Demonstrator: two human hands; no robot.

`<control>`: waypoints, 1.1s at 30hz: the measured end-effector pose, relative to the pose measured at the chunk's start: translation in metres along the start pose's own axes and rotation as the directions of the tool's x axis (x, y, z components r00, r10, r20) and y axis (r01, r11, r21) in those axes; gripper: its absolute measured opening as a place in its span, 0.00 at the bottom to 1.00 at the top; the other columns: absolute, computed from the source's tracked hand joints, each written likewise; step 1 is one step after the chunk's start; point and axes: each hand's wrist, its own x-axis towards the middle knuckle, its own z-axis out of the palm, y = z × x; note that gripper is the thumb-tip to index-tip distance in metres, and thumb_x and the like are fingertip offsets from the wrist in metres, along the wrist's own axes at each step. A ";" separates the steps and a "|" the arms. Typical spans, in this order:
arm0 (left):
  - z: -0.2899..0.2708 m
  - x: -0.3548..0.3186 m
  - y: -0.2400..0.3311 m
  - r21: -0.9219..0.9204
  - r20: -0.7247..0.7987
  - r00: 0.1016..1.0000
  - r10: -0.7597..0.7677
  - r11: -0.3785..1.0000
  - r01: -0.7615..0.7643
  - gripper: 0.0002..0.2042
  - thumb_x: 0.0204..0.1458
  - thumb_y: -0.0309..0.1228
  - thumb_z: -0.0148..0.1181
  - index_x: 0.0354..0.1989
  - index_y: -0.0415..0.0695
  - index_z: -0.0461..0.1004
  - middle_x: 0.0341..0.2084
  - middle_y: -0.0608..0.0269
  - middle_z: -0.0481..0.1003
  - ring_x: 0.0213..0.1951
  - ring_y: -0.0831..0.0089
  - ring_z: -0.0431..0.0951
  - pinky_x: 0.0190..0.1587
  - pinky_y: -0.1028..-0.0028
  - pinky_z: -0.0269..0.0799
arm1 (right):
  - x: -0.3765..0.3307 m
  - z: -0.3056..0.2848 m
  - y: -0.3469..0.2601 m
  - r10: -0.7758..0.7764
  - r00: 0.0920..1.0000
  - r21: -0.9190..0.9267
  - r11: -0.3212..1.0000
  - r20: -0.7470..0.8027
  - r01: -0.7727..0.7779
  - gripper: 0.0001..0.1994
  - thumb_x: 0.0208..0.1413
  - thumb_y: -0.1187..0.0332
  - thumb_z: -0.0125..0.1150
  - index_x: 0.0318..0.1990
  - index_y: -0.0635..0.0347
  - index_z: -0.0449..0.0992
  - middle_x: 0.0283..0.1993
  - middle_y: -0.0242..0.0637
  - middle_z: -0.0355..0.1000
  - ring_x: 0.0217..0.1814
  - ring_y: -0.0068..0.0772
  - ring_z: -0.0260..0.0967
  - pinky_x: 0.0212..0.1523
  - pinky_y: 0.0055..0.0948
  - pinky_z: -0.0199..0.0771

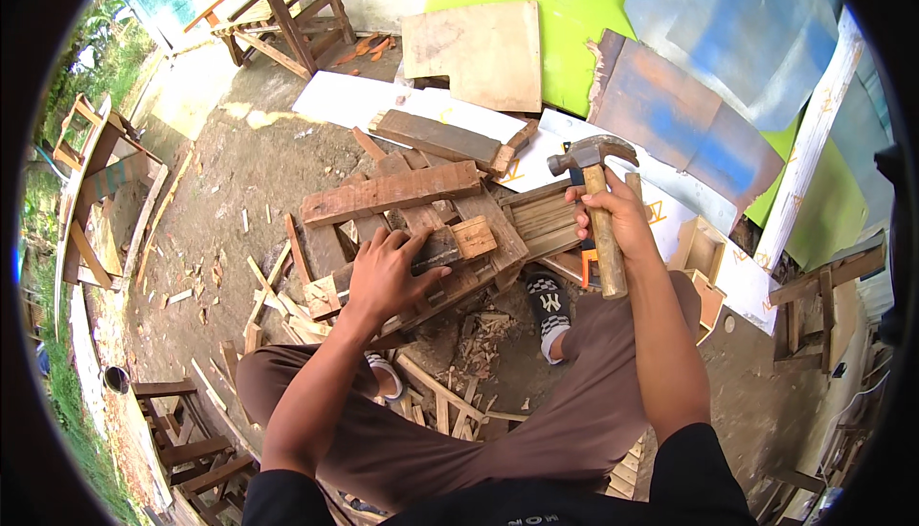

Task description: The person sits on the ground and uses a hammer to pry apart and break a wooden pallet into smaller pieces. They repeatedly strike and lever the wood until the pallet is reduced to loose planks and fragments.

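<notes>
Evidently both hands are occupied. The person's left grip [388, 272] is spread over a squared wooden beam [436, 252], palm down with the thumb apart from the fingers. The beam lies at a slant on a low wooden counter [514, 239] in front of the person, its pale, cut end [474, 237] showing to the right of the fingers.

The right grip [620, 212] is closed around the wooden handle of a claw hammer [603, 244], raised to the right of the beam and apart from it. Its metal head points away from the person, and the handle's butt hangs near the wrist. Just below those fingers shows an orange object [589, 268], too hidden to name.

Beyond the beam lies a reddish-brown plank [392, 193], and farther off a dark squared timber [440, 137]. Wood chips [483, 339] are scattered on the ground between the person's feet. Farther away, a plywood sheet [474, 52] overlaps a lime-green panel [579, 38], and a wooden chair [285, 23] stands at the upper left.
</notes>
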 end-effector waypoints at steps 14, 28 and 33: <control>-0.005 0.011 -0.004 0.082 0.015 1.000 0.007 0.997 -0.008 0.35 0.47 0.58 0.73 0.62 0.52 0.79 0.44 0.60 0.76 0.53 0.60 0.72 0.59 0.58 0.61 | 0.009 -0.012 0.013 0.086 0.992 0.023 0.996 -0.096 -0.084 0.18 0.60 0.74 0.53 0.58 0.63 0.67 0.43 0.40 0.74 0.29 0.24 0.67 0.28 0.28 0.75; 0.026 -0.013 -0.026 0.127 -0.170 0.958 0.232 0.969 -0.212 0.36 0.46 0.46 0.74 0.66 0.52 0.72 0.52 0.61 0.72 0.56 0.57 0.68 0.63 0.51 0.57 | 0.014 -0.008 0.017 0.165 0.984 0.114 0.981 -0.067 -0.157 0.17 0.61 0.73 0.56 0.57 0.57 0.67 0.42 0.37 0.74 0.27 0.24 0.68 0.27 0.28 0.75; 0.025 -0.005 -0.028 0.174 -0.156 0.960 0.234 0.963 -0.207 0.37 0.46 0.41 0.74 0.68 0.52 0.70 0.58 0.61 0.71 0.63 0.56 0.66 0.70 0.48 0.51 | 0.014 -0.011 0.019 0.145 0.989 0.067 0.988 -0.038 -0.142 0.19 0.61 0.73 0.56 0.59 0.58 0.65 0.41 0.38 0.74 0.27 0.25 0.68 0.27 0.29 0.75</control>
